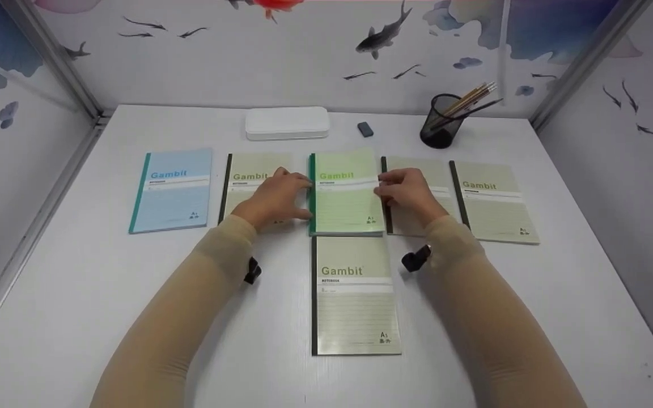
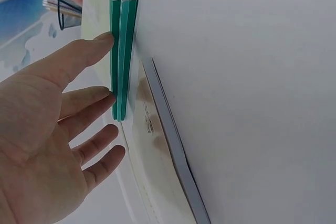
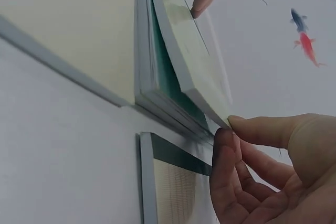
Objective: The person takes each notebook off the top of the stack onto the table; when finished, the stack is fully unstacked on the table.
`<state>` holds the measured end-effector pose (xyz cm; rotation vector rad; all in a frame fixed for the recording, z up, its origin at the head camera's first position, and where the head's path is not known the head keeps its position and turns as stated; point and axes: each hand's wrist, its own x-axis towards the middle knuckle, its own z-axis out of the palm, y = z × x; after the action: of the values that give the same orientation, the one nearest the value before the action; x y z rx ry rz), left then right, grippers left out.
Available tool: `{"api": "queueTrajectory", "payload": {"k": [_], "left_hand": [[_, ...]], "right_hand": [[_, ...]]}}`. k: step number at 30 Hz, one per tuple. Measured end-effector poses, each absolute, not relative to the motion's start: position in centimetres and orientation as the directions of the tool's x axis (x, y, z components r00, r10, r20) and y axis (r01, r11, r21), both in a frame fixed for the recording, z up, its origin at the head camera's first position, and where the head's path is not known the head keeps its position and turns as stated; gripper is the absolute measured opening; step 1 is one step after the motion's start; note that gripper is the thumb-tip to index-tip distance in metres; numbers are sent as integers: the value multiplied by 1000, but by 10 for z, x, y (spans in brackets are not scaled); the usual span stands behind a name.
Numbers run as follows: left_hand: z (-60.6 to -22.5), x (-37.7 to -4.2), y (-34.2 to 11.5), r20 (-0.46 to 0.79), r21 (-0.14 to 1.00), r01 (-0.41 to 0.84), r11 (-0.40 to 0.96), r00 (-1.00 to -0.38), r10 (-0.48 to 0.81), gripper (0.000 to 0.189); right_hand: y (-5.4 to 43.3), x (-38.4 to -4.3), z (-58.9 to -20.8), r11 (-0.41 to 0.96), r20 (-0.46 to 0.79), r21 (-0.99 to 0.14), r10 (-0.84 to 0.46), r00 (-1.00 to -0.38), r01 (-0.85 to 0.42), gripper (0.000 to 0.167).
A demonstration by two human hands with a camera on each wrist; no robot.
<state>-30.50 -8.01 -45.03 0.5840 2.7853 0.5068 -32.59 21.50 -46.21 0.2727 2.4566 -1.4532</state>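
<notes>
A green-covered notebook (image 1: 346,207) lies on top of a small stack with green spines (image 2: 123,51), mid-table. My right hand (image 1: 408,192) pinches its right edge between thumb and fingers; in the right wrist view this top notebook (image 3: 197,61) is tilted up, a gap showing beneath it. On the other side, my left hand (image 1: 275,195) touches the spine with thumb and fingertips, fingers spread and fairly straight. Under the left hand lies a beige notebook (image 1: 238,195), and under the right hand another beige notebook (image 1: 408,221). Directly in front of the stack is a third beige notebook (image 1: 355,311).
A blue notebook (image 1: 176,198) lies at the row's left end, and a beige notebook (image 1: 491,207) at its right end. Along the back stand a white case (image 1: 287,123), a dark eraser (image 1: 365,129) and a black mesh cup (image 1: 440,122) with pencils. Printed panels enclose the table.
</notes>
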Motion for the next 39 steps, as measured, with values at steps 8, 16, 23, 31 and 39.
{"api": "queueTrajectory", "payload": {"k": [8, 16, 23, 31, 39], "left_hand": [[-452, -303, -81, -165, 399, 309, 863, -902, 399, 68], [-450, -303, -81, -173, 417, 306, 856, -898, 405, 62], [-451, -302, -82, -176, 438, 302, 847, -895, 410, 62], [-448, -303, -81, -195, 446, 277, 851, -898, 394, 63], [-448, -303, -78, -204, 447, 263, 855, -901, 383, 63]], "right_hand": [[229, -319, -459, 593, -202, -787, 11, -979, 169, 38], [249, -310, -461, 425, -189, -890, -11, -982, 167, 40], [271, -291, -459, 314, -222, -925, 15, -975, 216, 46], [300, -270, -457, 212, -250, -948, -33, -968, 238, 45], [328, -244, -453, 115, -283, -956, -107, -953, 271, 46]]}}
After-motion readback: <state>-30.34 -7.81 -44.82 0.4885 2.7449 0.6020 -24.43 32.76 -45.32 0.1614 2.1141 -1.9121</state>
